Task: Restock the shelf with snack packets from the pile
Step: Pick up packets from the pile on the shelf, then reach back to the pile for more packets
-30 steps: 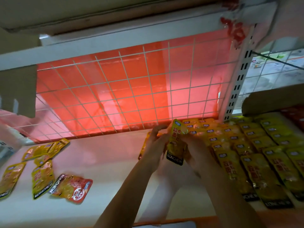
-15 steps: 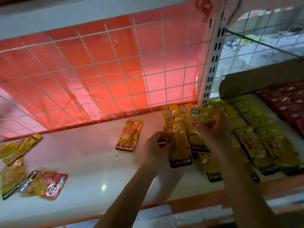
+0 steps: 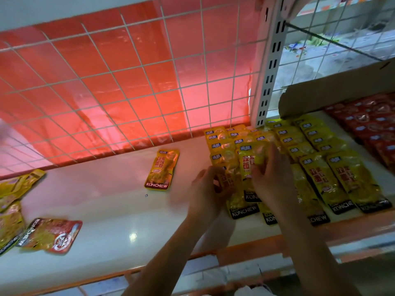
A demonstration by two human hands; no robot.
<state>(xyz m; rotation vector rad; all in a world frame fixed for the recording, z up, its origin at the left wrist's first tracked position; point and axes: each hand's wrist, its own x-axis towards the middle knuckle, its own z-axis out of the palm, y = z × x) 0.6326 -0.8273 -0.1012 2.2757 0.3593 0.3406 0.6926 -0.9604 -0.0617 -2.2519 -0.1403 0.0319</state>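
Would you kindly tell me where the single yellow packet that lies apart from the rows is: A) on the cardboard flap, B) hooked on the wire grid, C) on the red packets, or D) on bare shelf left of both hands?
D: the single yellow packet lies flat on the white shelf, left of the left hand and right hand, which are at the rows.

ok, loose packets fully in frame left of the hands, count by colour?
Yellow packet: 1
Red-and-yellow packet: 1
Total: 2
Yellow heap at the left edge is cropped and overlapping, so it is not counted.
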